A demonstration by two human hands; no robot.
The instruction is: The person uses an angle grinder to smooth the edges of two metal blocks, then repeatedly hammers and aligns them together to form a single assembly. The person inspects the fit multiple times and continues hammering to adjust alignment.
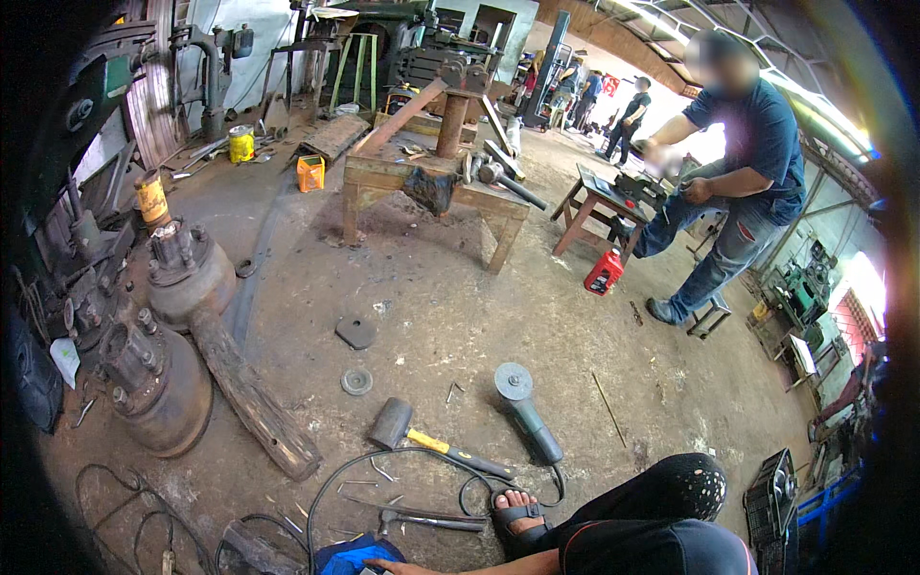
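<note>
At the lower edge my right hand (398,568) touches or lies just beside a blue cloth-like thing (356,555). The frame cuts off most of its fingers, so their grip cannot be made out. My left hand is out of sight. Near my sandalled foot (520,517) lies a claw hammer (433,520). Beyond it rests a mallet (391,424) with a yellow and black handle. An angle grinder (529,419) lies on the floor with its grey disc upward, its cable running toward the mallet's handle. Loose nails or thin metal bits are scattered around the hammers.
Heavy metal hubs (158,402) and a wooden beam (254,398) lie at left. A low wooden bench (479,199) bears a sledgehammer (508,182). At right a person (743,172) works by a small table (596,187), near a red bottle (605,272). A black crate (770,498) stands at lower right.
</note>
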